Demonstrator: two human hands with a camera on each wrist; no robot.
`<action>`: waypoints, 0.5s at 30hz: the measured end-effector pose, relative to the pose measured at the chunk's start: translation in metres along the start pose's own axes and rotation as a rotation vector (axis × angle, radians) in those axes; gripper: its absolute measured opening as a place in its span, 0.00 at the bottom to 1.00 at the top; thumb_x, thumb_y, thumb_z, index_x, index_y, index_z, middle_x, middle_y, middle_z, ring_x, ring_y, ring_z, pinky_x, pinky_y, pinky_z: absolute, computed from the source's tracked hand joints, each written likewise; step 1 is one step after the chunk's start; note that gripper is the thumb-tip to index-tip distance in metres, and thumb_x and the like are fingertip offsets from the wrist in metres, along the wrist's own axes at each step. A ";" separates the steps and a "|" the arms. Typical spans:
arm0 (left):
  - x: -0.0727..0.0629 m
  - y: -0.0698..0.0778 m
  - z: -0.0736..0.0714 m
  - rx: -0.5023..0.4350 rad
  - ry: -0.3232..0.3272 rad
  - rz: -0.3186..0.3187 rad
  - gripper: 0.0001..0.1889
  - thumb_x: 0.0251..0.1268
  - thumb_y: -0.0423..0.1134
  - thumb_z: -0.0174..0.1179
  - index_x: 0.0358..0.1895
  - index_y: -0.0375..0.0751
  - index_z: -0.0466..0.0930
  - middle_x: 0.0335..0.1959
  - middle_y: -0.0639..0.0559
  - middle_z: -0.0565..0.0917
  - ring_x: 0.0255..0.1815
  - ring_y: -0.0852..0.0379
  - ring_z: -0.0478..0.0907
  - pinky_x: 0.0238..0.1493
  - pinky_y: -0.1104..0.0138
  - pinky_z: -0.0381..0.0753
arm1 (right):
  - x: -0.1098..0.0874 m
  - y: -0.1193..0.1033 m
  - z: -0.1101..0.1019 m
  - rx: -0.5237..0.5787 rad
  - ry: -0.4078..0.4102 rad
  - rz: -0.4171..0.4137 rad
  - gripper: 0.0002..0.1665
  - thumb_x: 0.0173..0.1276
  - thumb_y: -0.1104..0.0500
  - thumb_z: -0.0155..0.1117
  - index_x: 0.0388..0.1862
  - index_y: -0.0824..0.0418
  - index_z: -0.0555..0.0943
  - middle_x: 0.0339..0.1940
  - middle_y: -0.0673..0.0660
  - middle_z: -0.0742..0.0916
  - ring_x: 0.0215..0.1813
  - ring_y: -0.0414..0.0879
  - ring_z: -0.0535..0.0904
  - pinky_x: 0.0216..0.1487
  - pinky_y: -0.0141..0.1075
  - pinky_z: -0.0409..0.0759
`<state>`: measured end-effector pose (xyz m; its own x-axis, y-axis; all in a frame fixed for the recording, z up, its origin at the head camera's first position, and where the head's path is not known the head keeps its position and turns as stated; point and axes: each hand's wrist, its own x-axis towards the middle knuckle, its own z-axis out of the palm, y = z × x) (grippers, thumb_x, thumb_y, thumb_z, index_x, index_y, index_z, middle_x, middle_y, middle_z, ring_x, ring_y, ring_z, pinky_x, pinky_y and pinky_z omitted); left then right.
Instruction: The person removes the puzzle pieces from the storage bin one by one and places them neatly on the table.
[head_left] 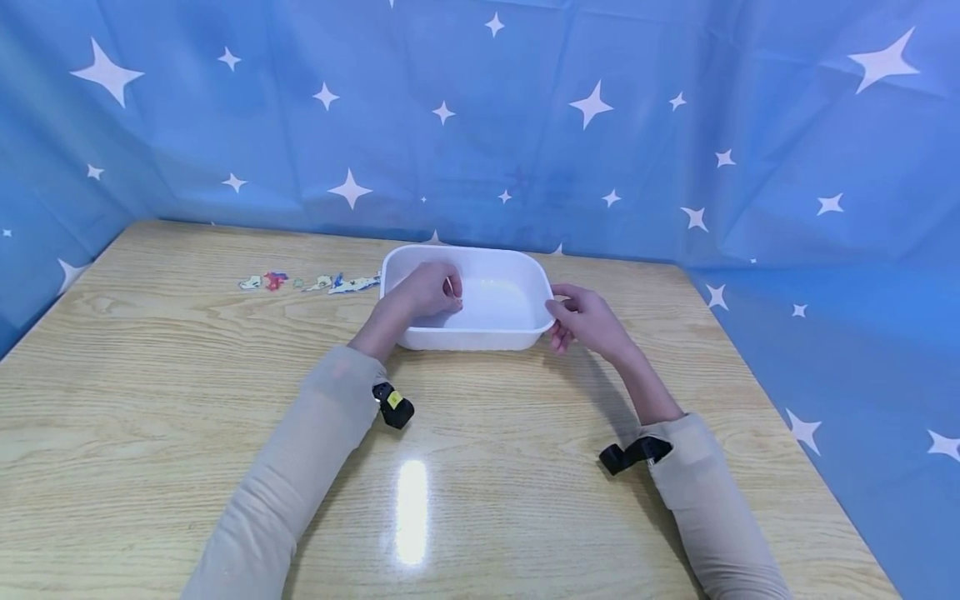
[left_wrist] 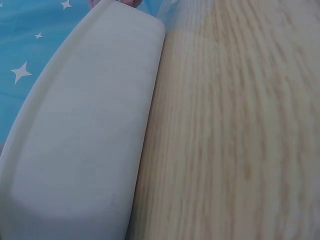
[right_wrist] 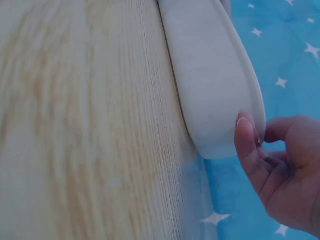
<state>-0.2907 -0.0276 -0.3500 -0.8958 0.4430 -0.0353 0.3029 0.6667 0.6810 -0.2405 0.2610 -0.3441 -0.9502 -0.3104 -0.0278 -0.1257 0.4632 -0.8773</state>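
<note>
A white plastic basin (head_left: 480,339) stands on the wooden table near its back edge. My left hand (head_left: 429,293) reaches over the left side into the basin, fingers curled and thumb against the fingertips. Between them shows the edge of a small, thin, pale piece (head_left: 451,286), too small to make out. On the other side my right hand (head_left: 588,321) pinches the basin's right rim, thumb on top and fingers beneath; the right wrist view shows this hand (right_wrist: 287,170) at the rim's corner. In the left wrist view the basin's side wall (left_wrist: 85,125) hides the left hand.
Left of the basin, several small flat coloured pieces lie in a row, among them a red and blue one (head_left: 275,281) and a white and blue one (head_left: 352,284). A blue curtain with white stars (head_left: 487,125) hangs behind the table (head_left: 187,400).
</note>
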 end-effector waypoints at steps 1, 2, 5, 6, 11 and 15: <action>0.000 0.000 0.000 0.004 -0.003 0.001 0.07 0.64 0.31 0.68 0.38 0.36 0.79 0.37 0.45 0.82 0.40 0.50 0.76 0.47 0.62 0.75 | 0.000 0.000 0.000 0.001 0.001 0.001 0.27 0.81 0.60 0.52 0.73 0.71 0.66 0.29 0.71 0.82 0.21 0.50 0.83 0.26 0.45 0.86; 0.000 0.001 -0.001 0.008 -0.006 0.002 0.07 0.64 0.31 0.68 0.38 0.37 0.79 0.37 0.45 0.82 0.40 0.50 0.76 0.47 0.62 0.75 | 0.000 0.000 0.000 -0.002 -0.001 0.000 0.27 0.81 0.61 0.52 0.73 0.72 0.66 0.29 0.71 0.82 0.21 0.50 0.83 0.26 0.45 0.86; 0.001 0.001 -0.001 0.027 -0.001 0.021 0.05 0.65 0.31 0.67 0.39 0.37 0.80 0.37 0.44 0.83 0.40 0.51 0.77 0.47 0.62 0.75 | 0.000 0.000 0.000 -0.001 0.003 0.006 0.27 0.81 0.61 0.52 0.73 0.72 0.66 0.29 0.71 0.82 0.21 0.51 0.83 0.26 0.45 0.86; 0.001 0.001 -0.001 0.026 0.003 0.027 0.04 0.65 0.30 0.66 0.40 0.37 0.80 0.37 0.44 0.82 0.40 0.51 0.77 0.46 0.62 0.75 | 0.000 0.000 0.000 -0.002 0.001 0.006 0.27 0.81 0.60 0.52 0.73 0.71 0.66 0.29 0.72 0.82 0.22 0.51 0.83 0.26 0.45 0.86; 0.000 0.000 -0.001 -0.001 0.034 0.069 0.02 0.68 0.30 0.63 0.41 0.39 0.82 0.36 0.46 0.81 0.38 0.52 0.76 0.41 0.65 0.75 | 0.000 -0.001 0.000 -0.005 0.000 0.001 0.28 0.81 0.58 0.53 0.73 0.71 0.66 0.29 0.71 0.82 0.22 0.51 0.83 0.27 0.45 0.86; -0.003 0.000 -0.003 -0.026 0.043 0.104 0.02 0.69 0.30 0.62 0.41 0.39 0.82 0.34 0.47 0.81 0.35 0.53 0.75 0.39 0.66 0.73 | -0.001 -0.002 0.000 -0.012 -0.006 -0.001 0.28 0.81 0.57 0.53 0.73 0.70 0.66 0.29 0.72 0.82 0.22 0.51 0.83 0.27 0.45 0.86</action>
<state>-0.2893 -0.0303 -0.3481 -0.8731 0.4828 0.0676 0.3872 0.6023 0.6981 -0.2392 0.2605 -0.3428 -0.9483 -0.3159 -0.0303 -0.1295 0.4726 -0.8717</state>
